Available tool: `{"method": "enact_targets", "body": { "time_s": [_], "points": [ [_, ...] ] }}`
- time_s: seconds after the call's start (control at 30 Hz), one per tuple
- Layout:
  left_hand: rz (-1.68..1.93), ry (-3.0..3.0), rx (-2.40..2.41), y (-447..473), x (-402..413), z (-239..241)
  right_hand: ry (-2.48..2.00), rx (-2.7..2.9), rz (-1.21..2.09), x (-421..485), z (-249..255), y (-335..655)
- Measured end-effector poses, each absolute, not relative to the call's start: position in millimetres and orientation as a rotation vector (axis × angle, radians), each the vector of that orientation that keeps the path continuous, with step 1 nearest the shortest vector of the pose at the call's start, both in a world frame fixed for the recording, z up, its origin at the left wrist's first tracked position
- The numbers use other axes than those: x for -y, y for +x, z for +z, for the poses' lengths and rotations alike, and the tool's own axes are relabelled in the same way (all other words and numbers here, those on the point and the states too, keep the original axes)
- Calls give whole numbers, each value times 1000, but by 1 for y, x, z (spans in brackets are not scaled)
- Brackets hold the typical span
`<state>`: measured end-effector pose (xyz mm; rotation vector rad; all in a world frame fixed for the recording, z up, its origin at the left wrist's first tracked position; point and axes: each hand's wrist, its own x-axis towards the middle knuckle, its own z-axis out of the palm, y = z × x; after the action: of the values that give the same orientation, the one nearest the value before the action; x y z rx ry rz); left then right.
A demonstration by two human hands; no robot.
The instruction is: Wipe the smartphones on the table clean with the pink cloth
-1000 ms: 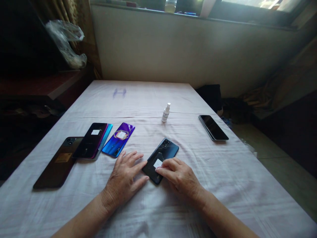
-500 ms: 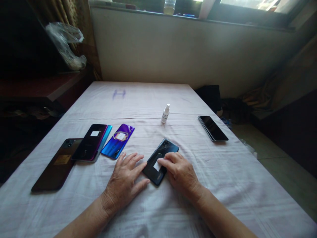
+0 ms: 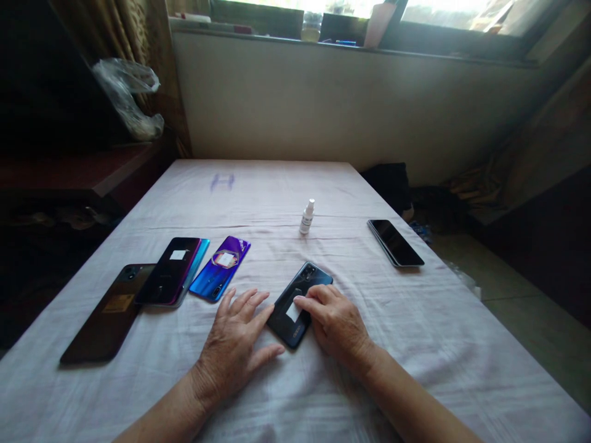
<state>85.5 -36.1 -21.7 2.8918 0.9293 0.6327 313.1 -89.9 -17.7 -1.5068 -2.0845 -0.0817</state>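
Observation:
A dark blue phone (image 3: 302, 289) lies face down on the white cloth in front of me. My right hand (image 3: 336, 323) rests on its right side, fingers curled together, pressing a small white square (image 3: 293, 311) against the phone's back. My left hand (image 3: 234, 346) lies flat on the cloth at the phone's left edge, fingers spread, index finger touching the phone.
To the left lie a purple-blue phone (image 3: 220, 268), a black-magenta phone (image 3: 169, 270) over a teal one, and a dark brown phone (image 3: 109, 312). A small white spray bottle (image 3: 306, 217) stands behind. Another black phone (image 3: 395, 242) lies at the right, near the table (image 3: 415, 344) edge.
My right hand slid the white square slightly up the phone's back. The view tilted up a little, so everything sits lower in frame. My left hand stayed put.

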Motion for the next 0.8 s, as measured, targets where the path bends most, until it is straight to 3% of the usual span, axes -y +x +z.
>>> {"method": "enact_targets", "body": {
  "time_s": [0.5,0.8],
  "points": [
    [504,2866,-1159,118,45,-31,-1476,1981,-167,86,-30,314],
    [516,2753,-1127,105,36,-43,-1403,2066,-14,96,-29,305]
  ]
}}
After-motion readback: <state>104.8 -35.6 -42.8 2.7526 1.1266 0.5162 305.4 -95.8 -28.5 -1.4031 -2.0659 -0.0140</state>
